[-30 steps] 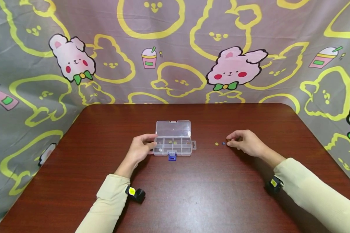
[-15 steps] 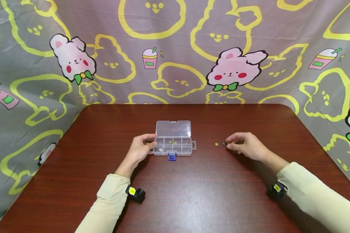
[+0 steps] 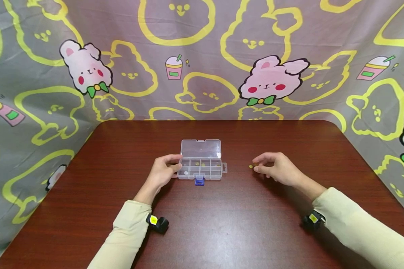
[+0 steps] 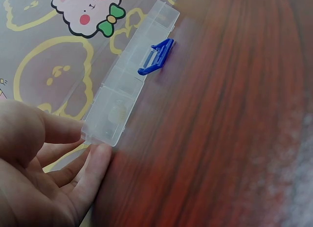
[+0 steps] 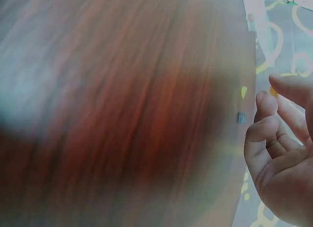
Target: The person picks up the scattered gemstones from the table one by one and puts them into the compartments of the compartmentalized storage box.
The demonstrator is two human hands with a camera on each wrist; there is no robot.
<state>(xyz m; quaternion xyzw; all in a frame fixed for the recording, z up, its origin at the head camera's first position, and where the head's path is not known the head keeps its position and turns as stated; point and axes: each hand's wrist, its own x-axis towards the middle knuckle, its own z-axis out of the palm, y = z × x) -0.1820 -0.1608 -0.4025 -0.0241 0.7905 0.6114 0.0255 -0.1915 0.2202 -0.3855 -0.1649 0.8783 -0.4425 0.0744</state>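
Observation:
A clear plastic compartment box (image 3: 205,173) lies on the table with its lid (image 3: 201,148) folded back and a blue latch (image 3: 199,181) at its front. My left hand (image 3: 164,171) grips its left end between thumb and fingers. Small yellow discs (image 3: 203,164) and a whitish one (image 3: 186,173) lie in its compartments. To the right of the box, my right hand (image 3: 275,167) pinches a small orange-brown button-like piece (image 5: 273,91), mostly covered by the fingertips. Close by lies a small yellow disc (image 3: 250,166). A small blue piece (image 5: 241,118) shows in the right wrist view.
The dark wooden table (image 3: 202,216) reaches back to a patterned cloth (image 3: 208,89) that hangs behind and at both sides. A hanging tab (image 3: 225,167) sticks out from the box's right end.
My right hand has moved left toward the yellow disc, and the blue piece is now hidden behind it in the head view. My left hand stays on the box.

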